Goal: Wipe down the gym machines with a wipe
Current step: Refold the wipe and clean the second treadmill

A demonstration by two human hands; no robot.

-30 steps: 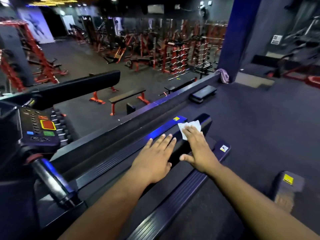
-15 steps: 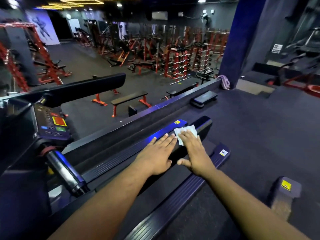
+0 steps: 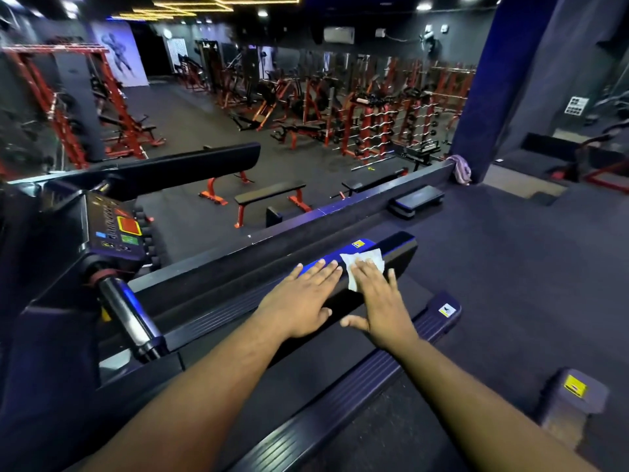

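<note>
The right hand (image 3: 381, 301) is pressing the white wipe (image 3: 362, 264) flat-fingered onto the far end of the treadmill's side rail (image 3: 218, 311), beside the yellow sticker (image 3: 358, 244). The left hand (image 3: 299, 301) is lying open, palm down, on the same rail just beside it.

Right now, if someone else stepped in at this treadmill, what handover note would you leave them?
Left hand: flat and open, resting on the treadmill's left side rail, holding nothing.
Right hand: straight fingers press the white wipe onto the far end of the same rail, beside the yellow sticker.
Done: cannot tell how much of this rail is already wiped.
Left: right side rail, console, handlebar and the other machines look untouched by the wipe at this moment.
</note>
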